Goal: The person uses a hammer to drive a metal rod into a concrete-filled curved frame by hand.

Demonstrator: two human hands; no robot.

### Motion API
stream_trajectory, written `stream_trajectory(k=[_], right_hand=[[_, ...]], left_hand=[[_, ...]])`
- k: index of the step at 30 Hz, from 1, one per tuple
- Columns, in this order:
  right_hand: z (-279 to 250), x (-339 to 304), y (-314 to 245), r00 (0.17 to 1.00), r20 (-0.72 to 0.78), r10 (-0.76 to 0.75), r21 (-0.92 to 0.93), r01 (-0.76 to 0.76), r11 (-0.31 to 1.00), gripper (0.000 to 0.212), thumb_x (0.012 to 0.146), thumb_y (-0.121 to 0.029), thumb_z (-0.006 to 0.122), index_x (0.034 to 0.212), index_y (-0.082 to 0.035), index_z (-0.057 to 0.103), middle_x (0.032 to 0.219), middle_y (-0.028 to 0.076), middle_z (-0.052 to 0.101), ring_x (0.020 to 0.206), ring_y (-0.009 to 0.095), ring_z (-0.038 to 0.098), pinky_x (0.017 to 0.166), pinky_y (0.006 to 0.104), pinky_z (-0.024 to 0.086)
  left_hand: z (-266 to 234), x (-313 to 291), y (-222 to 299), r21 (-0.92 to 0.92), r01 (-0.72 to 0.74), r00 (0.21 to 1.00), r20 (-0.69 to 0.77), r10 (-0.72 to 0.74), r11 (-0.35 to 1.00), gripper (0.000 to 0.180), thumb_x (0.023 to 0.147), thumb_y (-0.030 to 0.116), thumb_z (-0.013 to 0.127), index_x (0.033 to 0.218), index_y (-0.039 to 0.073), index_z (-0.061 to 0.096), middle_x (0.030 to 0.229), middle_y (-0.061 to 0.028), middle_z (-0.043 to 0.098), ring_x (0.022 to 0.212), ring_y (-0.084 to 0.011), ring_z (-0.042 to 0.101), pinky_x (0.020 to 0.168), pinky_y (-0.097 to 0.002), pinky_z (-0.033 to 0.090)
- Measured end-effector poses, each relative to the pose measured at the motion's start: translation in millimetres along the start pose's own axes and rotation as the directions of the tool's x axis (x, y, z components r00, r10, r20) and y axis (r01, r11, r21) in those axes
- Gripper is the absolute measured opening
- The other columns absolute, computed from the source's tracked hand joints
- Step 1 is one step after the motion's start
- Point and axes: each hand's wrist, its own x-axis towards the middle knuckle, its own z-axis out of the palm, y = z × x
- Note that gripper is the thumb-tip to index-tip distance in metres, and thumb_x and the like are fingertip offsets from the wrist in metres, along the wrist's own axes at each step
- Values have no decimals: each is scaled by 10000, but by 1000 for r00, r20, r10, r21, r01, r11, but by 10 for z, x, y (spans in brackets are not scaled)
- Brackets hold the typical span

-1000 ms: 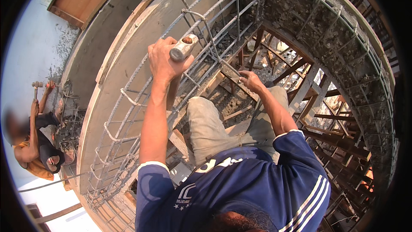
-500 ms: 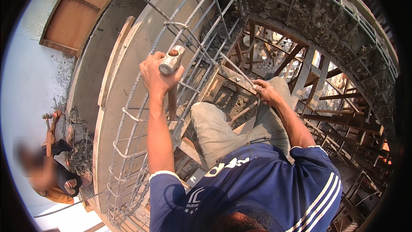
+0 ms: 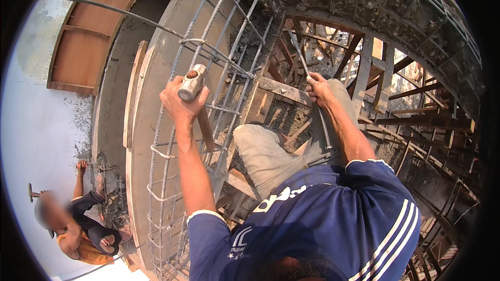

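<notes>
My left hand (image 3: 179,101) was clamped on a hammer (image 3: 194,89), fingers wrapped tight round the wooden handle just under the steel head, raised beside the rebar cage (image 3: 208,104). My right hand (image 3: 319,87) had its fingers closed on a thin steel rod (image 3: 312,93), which ran up past them and down along my forearm. A second person (image 3: 78,224) crouched well below my left hand, also holding a hammer.

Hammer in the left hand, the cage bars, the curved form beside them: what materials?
Hammer: dull grey metal head, wooden handle, likely steel. Cage bars: thin grey rods, probably steel rebar. Curved form: flat brownish boards, looks like wood.
</notes>
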Motion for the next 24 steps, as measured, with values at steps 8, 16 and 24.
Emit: stream_trajectory(k=[8, 16, 24], right_hand=[[193, -438, 226, 958, 187, 219, -308, -154, 939, 324, 995, -232, 565, 1314, -182, 544, 654, -6, 473, 442, 85, 366, 364, 265, 275], [840, 44, 363, 962, 269, 46, -429, 77, 900, 338, 973, -222, 567, 1291, -112, 604, 691, 37, 529, 546, 141, 490, 467, 320, 403], [470, -296, 416, 957, 289, -8, -448, 143, 882, 322, 983, -181, 552, 1291, -95, 588, 702, 37, 530, 450, 138, 429, 390, 316, 350]], left_hand=[[2, 79, 34, 36, -184, 975, -119, 187, 982, 344, 589, 282, 797, 817, 50, 685, 761, -104, 671, 747, -313, 647, 681, -410, 507], [-19, 29, 22, 30, -127, 988, -81, 129, 991, 315, 606, 294, 794, 814, 79, 697, 779, -77, 654, 773, -298, 630, 719, -421, 471], [14, -19, -19, 28, -81, 996, -42, 83, 996, 236, 621, 304, 780, 790, 145, 736, 834, -12, 651, 830, -246, 601, 807, -406, 410]])
